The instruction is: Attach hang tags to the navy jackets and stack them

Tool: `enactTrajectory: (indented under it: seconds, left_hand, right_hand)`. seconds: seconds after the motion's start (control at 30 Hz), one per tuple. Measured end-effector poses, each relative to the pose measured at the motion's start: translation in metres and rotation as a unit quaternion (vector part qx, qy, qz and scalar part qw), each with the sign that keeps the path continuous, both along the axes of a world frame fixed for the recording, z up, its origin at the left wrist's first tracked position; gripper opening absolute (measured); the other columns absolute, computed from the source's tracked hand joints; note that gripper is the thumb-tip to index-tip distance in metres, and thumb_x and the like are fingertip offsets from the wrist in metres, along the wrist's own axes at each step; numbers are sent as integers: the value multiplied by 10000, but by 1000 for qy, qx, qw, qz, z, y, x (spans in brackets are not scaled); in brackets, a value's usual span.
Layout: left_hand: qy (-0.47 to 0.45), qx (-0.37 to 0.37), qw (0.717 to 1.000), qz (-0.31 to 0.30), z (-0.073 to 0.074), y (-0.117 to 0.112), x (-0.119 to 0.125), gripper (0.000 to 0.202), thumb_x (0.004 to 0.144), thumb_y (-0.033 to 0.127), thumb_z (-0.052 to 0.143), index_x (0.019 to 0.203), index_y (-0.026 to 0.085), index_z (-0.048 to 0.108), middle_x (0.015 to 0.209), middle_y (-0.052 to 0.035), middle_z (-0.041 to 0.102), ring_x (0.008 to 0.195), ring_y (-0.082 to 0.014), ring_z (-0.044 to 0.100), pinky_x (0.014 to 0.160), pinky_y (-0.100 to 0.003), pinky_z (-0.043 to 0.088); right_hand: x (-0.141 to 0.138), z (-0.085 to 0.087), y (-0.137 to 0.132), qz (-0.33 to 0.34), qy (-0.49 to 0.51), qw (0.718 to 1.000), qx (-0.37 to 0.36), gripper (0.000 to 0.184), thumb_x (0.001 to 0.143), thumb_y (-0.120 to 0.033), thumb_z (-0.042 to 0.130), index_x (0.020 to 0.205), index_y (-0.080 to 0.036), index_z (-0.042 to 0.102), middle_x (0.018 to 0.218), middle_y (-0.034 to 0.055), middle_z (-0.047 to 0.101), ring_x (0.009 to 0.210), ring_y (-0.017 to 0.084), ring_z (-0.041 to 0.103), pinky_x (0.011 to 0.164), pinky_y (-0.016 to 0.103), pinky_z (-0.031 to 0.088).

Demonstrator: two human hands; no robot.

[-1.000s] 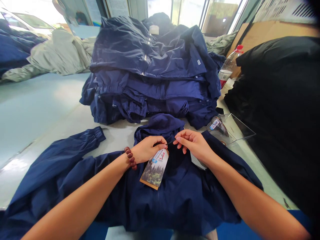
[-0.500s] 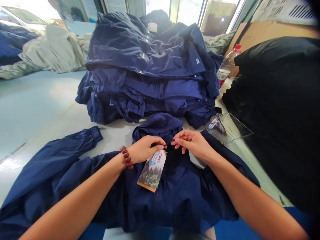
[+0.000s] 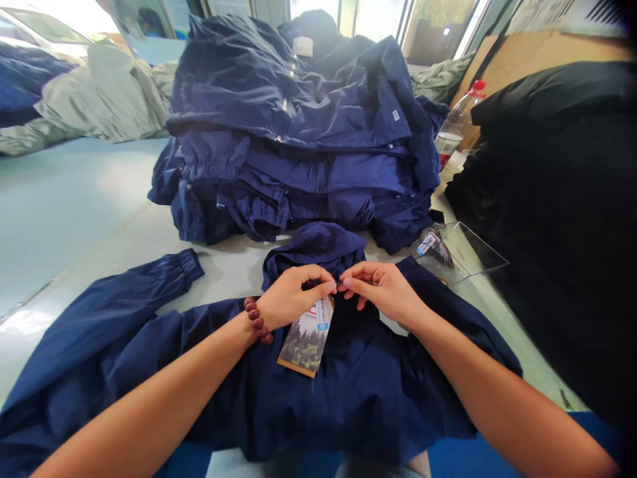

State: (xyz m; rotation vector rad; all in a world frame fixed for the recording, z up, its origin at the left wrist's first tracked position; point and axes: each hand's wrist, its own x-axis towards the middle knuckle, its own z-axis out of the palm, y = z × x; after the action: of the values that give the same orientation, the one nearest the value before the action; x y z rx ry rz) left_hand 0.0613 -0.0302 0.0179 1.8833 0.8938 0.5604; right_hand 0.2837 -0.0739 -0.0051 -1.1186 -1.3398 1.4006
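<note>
A navy blue jacket (image 3: 149, 345) lies spread on the table in front of me, its hood (image 3: 313, 245) bunched up at the far side. My left hand (image 3: 293, 295) and my right hand (image 3: 383, 289) meet fingertip to fingertip over the jacket's neck, both pinched on a thin dark string. A printed hang tag (image 3: 306, 335) with a forest picture dangles from that string just under my left hand. A bead bracelet (image 3: 257, 318) circles my left wrist.
A tall stack of folded navy jackets (image 3: 298, 133) stands just beyond the hood. Black garments (image 3: 557, 199) are piled at the right. A clear tray with more tags (image 3: 460, 255) sits between them, a plastic bottle (image 3: 455, 129) behind it. Grey-green garments (image 3: 99, 99) lie at the back left.
My hands have closed the small gap between them, so the fingertips now touch. The tag has swung slightly under my left hand.
</note>
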Motion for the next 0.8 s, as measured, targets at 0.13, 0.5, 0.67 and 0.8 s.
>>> enactTrajectory:
  seconds: [0.13, 0.5, 0.67, 0.8]
  left_hand:
    - [-22, -47, 999, 17, -1, 0, 0, 273, 930, 415, 655, 943, 158, 746, 914, -51, 746, 807, -176, 667, 765, -280, 520]
    - [-22, -20, 1000, 9, -1, -1, 1, 268, 934, 396, 653, 948, 152, 763, 961, -52, 754, 852, -174, 664, 797, -277, 513]
    - [-29, -40, 999, 5, -1, -1, 3, 288, 929, 406, 649, 957, 143, 763, 899, -53, 754, 799, -174, 662, 754, -283, 515]
    - [-28, -45, 999, 13, -2, -1, 2, 286, 928, 402, 645, 953, 143, 764, 885, -53, 755, 794, -176, 662, 749, -288, 512]
  right_hand:
    - [2, 0, 2, -48, 1, 999, 16, 359, 880, -510, 756, 1036, -187, 762, 928, 91, 786, 774, 197, 736, 528, 252, 577]
    - [-1, -1, -2, -4, 36, 998, -43, 334, 833, -493, 811, 905, -174, 740, 822, 58, 742, 684, 158, 683, 491, 217, 541]
    - [0, -2, -1, -9, 85, 992, -96, 322, 796, -471, 844, 894, -179, 750, 836, 51, 745, 651, 137, 657, 465, 205, 522]
    - [1, -4, -1, -6, 71, 994, -85, 314, 783, -435, 860, 952, -183, 776, 882, 64, 761, 681, 140, 666, 475, 203, 526]
